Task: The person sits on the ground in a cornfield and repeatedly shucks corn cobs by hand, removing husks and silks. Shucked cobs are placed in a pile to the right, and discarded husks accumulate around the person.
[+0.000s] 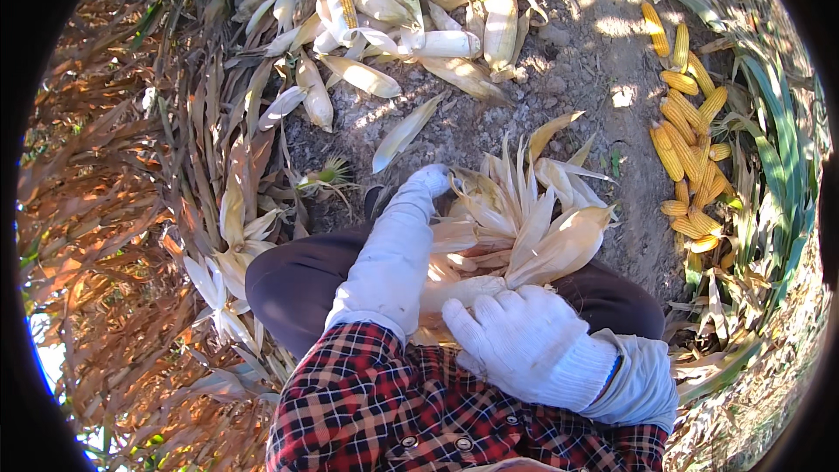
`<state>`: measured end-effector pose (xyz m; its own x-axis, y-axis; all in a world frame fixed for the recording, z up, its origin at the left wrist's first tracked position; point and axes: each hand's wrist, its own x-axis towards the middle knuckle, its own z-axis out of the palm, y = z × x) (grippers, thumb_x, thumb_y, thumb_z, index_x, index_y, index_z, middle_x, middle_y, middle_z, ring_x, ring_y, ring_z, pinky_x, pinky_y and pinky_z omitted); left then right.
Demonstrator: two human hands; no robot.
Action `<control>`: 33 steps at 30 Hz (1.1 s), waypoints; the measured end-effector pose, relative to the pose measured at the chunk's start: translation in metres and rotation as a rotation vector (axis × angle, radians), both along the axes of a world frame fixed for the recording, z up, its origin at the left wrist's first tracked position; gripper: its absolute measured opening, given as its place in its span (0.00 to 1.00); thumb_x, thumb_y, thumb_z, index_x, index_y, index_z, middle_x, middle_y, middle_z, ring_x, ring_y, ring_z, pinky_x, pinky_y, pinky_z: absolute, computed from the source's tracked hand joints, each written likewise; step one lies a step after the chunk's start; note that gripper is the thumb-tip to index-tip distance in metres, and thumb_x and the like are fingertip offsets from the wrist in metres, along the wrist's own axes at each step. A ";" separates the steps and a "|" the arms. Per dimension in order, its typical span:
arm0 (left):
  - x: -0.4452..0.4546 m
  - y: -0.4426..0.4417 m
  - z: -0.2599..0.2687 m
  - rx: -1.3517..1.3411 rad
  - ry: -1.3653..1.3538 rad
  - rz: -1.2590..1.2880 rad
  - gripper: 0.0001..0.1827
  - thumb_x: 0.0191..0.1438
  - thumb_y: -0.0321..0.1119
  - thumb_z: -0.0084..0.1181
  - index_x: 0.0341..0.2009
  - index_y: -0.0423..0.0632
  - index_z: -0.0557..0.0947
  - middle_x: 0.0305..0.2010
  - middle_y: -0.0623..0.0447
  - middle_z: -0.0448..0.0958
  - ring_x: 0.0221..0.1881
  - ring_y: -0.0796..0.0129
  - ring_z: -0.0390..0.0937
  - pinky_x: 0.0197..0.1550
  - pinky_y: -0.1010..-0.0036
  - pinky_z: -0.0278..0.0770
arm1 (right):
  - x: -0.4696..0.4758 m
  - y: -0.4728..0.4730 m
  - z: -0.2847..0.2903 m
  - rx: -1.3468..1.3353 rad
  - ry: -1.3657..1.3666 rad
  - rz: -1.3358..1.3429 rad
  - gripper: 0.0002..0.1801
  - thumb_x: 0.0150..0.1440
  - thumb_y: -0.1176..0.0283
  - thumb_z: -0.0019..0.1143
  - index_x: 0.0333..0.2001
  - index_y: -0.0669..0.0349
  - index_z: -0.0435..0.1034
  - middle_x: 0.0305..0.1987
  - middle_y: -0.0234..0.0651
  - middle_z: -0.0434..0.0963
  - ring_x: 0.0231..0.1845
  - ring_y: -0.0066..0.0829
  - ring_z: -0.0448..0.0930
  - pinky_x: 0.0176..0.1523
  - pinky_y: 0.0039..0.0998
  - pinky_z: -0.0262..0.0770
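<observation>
My left hand point(431, 179), in a white knit glove, reaches forward beyond my lap to the edge of the loose corn husks point(488, 210). Its fingers are mostly hidden, so whether it grips anything does not show. My right hand point(534, 337), gloved alike, is close to my body with its back upward and fingers bent. Its fingertips lie by a pale husk point(468, 288); what is under the palm is out of sight. Dry peeled husks, among them a broad one point(564, 242), heap up between my knees.
Ahead lies a pile of corn ears in husks point(393, 13), one showing yellow kernels. Husked yellow cobs point(688, 137) are heaped on the soil point(590, 78) at right. A lone husk-like piece point(406, 131) lies before my left hand. Dry stalks point(203, 124) border the left, green leaves point(780, 124) the right.
</observation>
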<state>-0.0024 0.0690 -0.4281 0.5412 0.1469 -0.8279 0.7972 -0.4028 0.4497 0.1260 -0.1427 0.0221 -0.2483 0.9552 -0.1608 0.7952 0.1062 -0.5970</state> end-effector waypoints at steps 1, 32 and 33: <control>-0.001 0.026 0.001 0.167 -0.026 0.203 0.28 0.55 0.54 0.61 0.53 0.50 0.85 0.55 0.39 0.81 0.57 0.47 0.78 0.61 0.61 0.74 | 0.002 0.002 -0.001 0.007 0.004 -0.010 0.24 0.55 0.57 0.63 0.49 0.61 0.69 0.30 0.30 0.74 0.29 0.28 0.80 0.30 0.30 0.75; 0.061 0.022 0.064 -0.238 -0.607 1.607 0.21 0.63 0.26 0.57 0.61 0.53 0.75 0.38 0.51 0.79 0.35 0.69 0.78 0.36 0.73 0.80 | 0.030 0.026 -0.022 -0.126 0.015 -0.256 0.21 0.57 0.58 0.60 0.49 0.57 0.68 0.38 0.37 0.77 0.39 0.40 0.82 0.41 0.41 0.78; 0.060 0.000 0.088 -0.320 -0.615 1.612 0.21 0.63 0.27 0.57 0.61 0.54 0.75 0.39 0.51 0.80 0.36 0.69 0.79 0.36 0.74 0.81 | 0.030 0.020 -0.020 -0.065 -0.034 -0.307 0.21 0.57 0.59 0.59 0.50 0.58 0.69 0.40 0.40 0.78 0.41 0.43 0.81 0.44 0.42 0.78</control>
<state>0.0579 0.0695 -0.3402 0.2499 0.6911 -0.6782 -0.0253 0.7048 0.7089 0.1557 -0.1223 0.0023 0.0566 0.9722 -0.2274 0.8040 -0.1795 -0.5669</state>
